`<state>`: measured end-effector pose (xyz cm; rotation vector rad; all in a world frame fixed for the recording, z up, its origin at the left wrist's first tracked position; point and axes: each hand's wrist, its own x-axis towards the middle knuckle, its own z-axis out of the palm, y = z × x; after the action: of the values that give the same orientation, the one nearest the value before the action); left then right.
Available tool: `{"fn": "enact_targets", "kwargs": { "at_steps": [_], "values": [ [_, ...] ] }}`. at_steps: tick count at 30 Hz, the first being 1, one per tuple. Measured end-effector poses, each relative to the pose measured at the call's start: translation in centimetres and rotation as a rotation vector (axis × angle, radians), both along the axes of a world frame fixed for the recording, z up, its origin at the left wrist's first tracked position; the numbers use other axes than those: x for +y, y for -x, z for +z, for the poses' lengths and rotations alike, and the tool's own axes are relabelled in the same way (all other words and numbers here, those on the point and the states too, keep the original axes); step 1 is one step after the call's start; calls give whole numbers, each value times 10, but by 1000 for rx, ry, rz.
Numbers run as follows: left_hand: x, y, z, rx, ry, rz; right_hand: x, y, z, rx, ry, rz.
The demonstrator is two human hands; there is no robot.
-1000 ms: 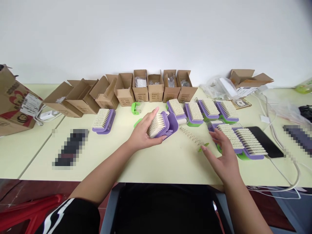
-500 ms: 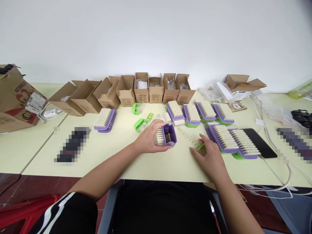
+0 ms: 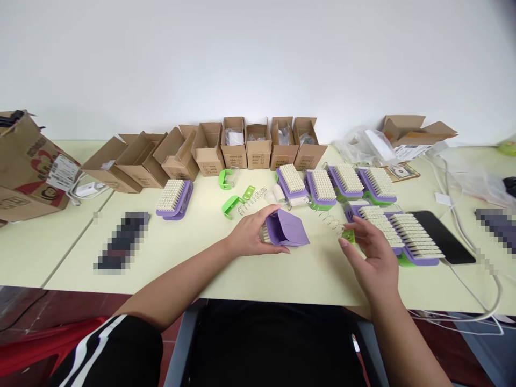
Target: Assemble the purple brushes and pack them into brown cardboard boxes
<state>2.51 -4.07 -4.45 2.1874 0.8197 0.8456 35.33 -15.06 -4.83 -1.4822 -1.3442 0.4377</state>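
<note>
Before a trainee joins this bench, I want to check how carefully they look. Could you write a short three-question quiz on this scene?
1. True or false: the left hand holds a purple-cased bristle brush.
2. How many small open cardboard boxes stand in the close row at the back?
3. Fill in the colour: the small plate at the right hand is ____.

Key: 1. True. 2. Eight. 3. Green.

From here: open boxes [image 3: 234, 156] along back of counter [image 3: 226, 279], upper left to centre; brush cluster [image 3: 322, 184] right of centre, phone [image 3: 449, 236] on its right; lone brush [image 3: 171, 196] left; spring [image 3: 252, 199] between.
</note>
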Motion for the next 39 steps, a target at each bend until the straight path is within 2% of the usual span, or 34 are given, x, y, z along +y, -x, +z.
{"fn": "enact_targets", "kwargs": {
  "at_steps": [3, 9, 14, 18, 24, 29, 31, 33, 35, 37, 39],
  "values": [
    [-1, -3, 2, 30, 11, -8, 20, 3, 12, 62, -32, 54],
    [1, -4, 5, -31, 17, -25, 78, 24, 39, 195, -67, 239],
    [5, -3, 10, -61, -29, -55, 112, 52, 43, 376, -7, 374],
    [9, 0, 12, -24, -27, -88, 114, 63, 33, 475, 23, 367],
    [9, 1, 11, -16, -70, -112, 110, 53, 26, 502, 36, 333],
    [2, -1, 5, -228, -125, -4, 112, 52, 25, 494, 67, 315],
    [2, 1, 10, -332, -126, 70, 111, 53, 26, 489, 64, 311],
    [2, 6, 21, -356, -93, 132, 110, 54, 28, 500, 60, 309],
    [1, 11, 37, -252, -35, 109, 109, 54, 29, 520, 58, 307],
    [-3, 12, 52, -31, 6, -24, 108, 53, 30, 522, 60, 309],
    [-10, 7, 61, 223, -19, -111, 108, 53, 30, 507, 61, 313]
  ]
}}
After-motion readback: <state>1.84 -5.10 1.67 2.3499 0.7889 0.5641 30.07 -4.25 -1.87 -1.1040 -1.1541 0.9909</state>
